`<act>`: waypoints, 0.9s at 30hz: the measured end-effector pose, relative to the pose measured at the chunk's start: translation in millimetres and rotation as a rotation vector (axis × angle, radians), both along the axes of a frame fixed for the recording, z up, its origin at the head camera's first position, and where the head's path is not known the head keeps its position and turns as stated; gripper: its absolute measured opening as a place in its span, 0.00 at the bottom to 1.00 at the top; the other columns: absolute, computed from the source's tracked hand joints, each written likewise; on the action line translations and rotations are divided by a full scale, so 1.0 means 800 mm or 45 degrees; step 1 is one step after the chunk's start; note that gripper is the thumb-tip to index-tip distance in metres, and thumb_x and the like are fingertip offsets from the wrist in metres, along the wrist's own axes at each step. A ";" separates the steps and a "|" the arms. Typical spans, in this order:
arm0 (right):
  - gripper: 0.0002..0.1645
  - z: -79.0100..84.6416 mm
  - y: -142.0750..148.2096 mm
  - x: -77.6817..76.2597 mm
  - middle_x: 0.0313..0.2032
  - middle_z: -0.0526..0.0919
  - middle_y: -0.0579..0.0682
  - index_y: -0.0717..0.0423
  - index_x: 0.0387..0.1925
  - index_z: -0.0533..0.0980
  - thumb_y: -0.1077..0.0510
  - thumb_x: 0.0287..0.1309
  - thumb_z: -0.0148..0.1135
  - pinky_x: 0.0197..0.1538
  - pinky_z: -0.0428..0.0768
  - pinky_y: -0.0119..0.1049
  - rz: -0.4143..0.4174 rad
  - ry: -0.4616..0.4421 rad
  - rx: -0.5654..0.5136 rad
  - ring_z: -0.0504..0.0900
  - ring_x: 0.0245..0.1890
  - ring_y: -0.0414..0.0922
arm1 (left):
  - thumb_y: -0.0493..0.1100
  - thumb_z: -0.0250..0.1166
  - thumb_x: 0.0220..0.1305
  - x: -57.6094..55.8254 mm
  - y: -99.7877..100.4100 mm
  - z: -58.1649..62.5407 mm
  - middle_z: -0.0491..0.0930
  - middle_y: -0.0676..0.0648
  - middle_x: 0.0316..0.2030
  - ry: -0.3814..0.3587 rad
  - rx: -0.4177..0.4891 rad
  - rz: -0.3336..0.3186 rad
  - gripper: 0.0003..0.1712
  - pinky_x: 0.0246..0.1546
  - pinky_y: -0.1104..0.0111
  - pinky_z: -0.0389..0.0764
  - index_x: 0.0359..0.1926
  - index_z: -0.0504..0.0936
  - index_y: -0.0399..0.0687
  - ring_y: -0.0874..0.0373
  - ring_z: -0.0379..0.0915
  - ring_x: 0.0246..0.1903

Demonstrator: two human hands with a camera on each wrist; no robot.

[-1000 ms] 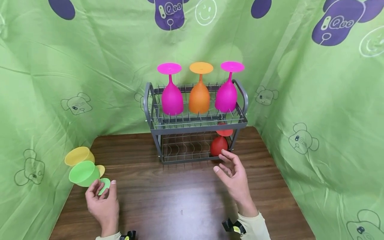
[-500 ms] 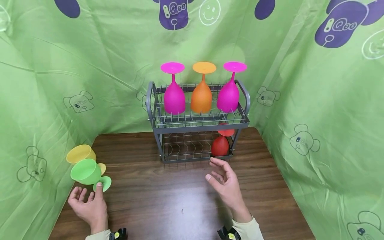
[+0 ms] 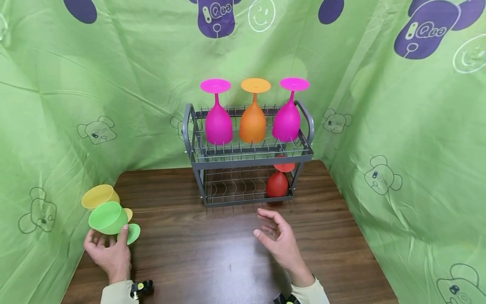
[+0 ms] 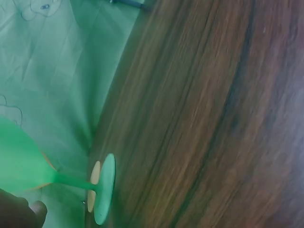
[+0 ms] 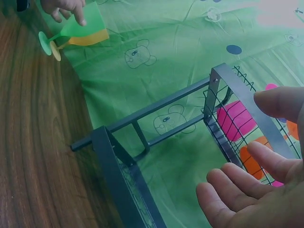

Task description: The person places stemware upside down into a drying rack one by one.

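A green goblet point(image 3: 108, 218) stands upright at the table's left, in front of a yellow goblet point(image 3: 100, 197). My left hand point(image 3: 111, 255) is at the green goblet's near side, with the thumb by the bowl's right and the fingers spread toward its left; firm contact cannot be made out. In the left wrist view, a fingertip lies close under the green goblet's bowl point(image 4: 21, 164). My right hand point(image 3: 282, 244) hovers over the table in front of the rack, fingers loosely bent and holding nothing. In the right wrist view its fingers point(image 5: 232, 190) are spread apart.
A grey two-tier dish rack point(image 3: 250, 161) stands at the back. Upside down on its top tier are a left pink goblet point(image 3: 219, 124), an orange goblet point(image 3: 253, 123) and a right pink goblet point(image 3: 287, 120). A red goblet point(image 3: 277, 184) is upside down below. Green cloth point(image 3: 152, 76) surrounds the table point(image 3: 197, 257).
My left hand moves left from near the green goblet's foot, then up to its bowl. My right hand draws back from the red goblet toward the table's front. The goblets stay put.
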State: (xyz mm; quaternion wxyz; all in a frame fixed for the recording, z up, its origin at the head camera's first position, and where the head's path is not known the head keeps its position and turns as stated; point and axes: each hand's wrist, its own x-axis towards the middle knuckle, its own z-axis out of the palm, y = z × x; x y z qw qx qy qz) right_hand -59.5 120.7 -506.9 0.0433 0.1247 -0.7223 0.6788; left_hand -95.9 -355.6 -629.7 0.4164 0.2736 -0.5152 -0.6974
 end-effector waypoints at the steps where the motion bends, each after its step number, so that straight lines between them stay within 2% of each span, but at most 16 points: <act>1: 0.31 -0.001 0.000 0.000 0.66 0.80 0.57 0.66 0.66 0.74 0.68 0.62 0.71 0.64 0.83 0.37 0.003 0.001 -0.001 0.80 0.65 0.39 | 0.22 0.82 0.44 -0.001 -0.002 -0.001 0.67 0.49 0.65 0.002 -0.001 0.006 0.57 0.75 0.57 0.71 0.73 0.67 0.54 0.55 0.70 0.64; 8: 0.27 -0.008 -0.001 0.001 0.65 0.80 0.58 0.68 0.63 0.75 0.69 0.63 0.69 0.61 0.84 0.37 0.018 0.023 -0.001 0.82 0.62 0.38 | 0.22 0.80 0.47 -0.008 -0.014 -0.007 0.69 0.49 0.68 0.016 -0.008 -0.030 0.56 0.72 0.57 0.74 0.74 0.67 0.56 0.55 0.70 0.67; 14: 0.26 -0.012 -0.004 0.003 0.65 0.80 0.56 0.66 0.62 0.75 0.69 0.63 0.69 0.60 0.86 0.45 0.034 -0.003 -0.026 0.82 0.61 0.40 | 0.21 0.80 0.46 -0.007 -0.016 -0.006 0.71 0.48 0.67 0.061 0.017 -0.025 0.54 0.67 0.59 0.77 0.73 0.70 0.54 0.54 0.71 0.67; 17: 0.27 -0.012 -0.005 0.004 0.65 0.80 0.57 0.69 0.62 0.74 0.70 0.63 0.69 0.59 0.87 0.45 0.033 -0.005 -0.034 0.83 0.61 0.44 | 0.21 0.80 0.46 -0.004 -0.016 -0.005 0.72 0.47 0.67 0.057 0.010 -0.023 0.54 0.65 0.61 0.77 0.73 0.70 0.54 0.54 0.72 0.66; 22: 0.27 -0.014 -0.004 0.004 0.64 0.80 0.59 0.72 0.63 0.73 0.70 0.63 0.69 0.57 0.87 0.39 0.038 0.006 -0.036 0.83 0.61 0.54 | 0.22 0.81 0.46 0.005 -0.013 -0.001 0.72 0.46 0.66 0.030 -0.010 -0.017 0.53 0.58 0.69 0.81 0.73 0.71 0.53 0.54 0.74 0.62; 27: 0.27 -0.016 -0.004 0.004 0.64 0.80 0.57 0.69 0.62 0.75 0.70 0.63 0.69 0.55 0.87 0.35 0.033 -0.005 -0.036 0.84 0.60 0.48 | 0.21 0.81 0.45 0.017 -0.008 0.007 0.73 0.45 0.64 0.028 -0.047 -0.031 0.52 0.51 0.75 0.84 0.71 0.74 0.50 0.54 0.77 0.60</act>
